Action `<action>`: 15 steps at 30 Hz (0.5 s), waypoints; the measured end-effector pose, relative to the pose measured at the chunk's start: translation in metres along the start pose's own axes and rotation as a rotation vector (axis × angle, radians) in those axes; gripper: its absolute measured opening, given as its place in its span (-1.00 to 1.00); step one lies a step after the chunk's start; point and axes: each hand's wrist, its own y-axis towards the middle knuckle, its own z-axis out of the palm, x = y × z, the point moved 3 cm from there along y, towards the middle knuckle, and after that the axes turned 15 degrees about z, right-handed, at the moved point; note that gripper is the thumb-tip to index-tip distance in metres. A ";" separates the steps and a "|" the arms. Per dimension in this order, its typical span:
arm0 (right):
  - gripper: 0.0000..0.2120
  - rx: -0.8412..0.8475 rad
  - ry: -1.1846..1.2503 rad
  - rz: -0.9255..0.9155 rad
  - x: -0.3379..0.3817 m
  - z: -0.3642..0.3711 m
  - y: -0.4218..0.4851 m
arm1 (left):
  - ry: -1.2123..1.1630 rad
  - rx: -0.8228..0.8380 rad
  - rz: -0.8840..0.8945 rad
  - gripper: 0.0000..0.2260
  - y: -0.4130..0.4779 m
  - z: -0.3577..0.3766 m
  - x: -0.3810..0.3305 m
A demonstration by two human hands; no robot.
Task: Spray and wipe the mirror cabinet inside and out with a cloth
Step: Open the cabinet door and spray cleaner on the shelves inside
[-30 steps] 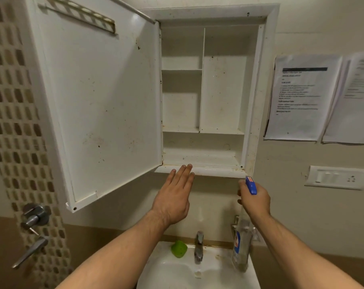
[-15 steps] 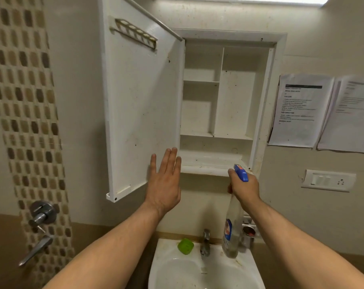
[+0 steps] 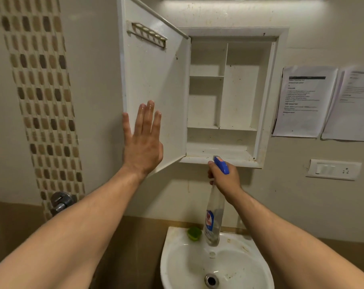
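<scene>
Mirror cabinet (image 3: 229, 97) open, white, speckled; left hand (image 3: 143, 138) spread flat, right hand (image 3: 225, 178) gripping spray bottle (image 3: 213, 217).

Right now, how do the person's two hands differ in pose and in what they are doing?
The left hand is open, fingers spread and pointing up, flat by the inner face of the cabinet door; the right hand is closed around the neck of the spray bottle. The left hand holds nothing; the right carries the bottle above the sink. Both are bare and raised below the cabinet.

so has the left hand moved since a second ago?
Yes. The left hand went left, from under the cabinet's bottom ledge onto the open door.
</scene>
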 end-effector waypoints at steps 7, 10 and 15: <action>-0.79 0.011 -0.045 -0.012 -0.009 0.000 -0.016 | -0.561 -0.243 -0.359 -0.35 -0.016 -0.018 0.011; -0.79 -0.023 -0.035 -0.025 -0.009 -0.003 -0.025 | -0.725 -0.274 -0.472 -0.38 -0.028 -0.020 -0.006; -0.82 -0.083 0.050 -0.033 -0.004 -0.013 -0.038 | -0.761 -0.272 -0.326 -0.35 -0.020 -0.034 -0.035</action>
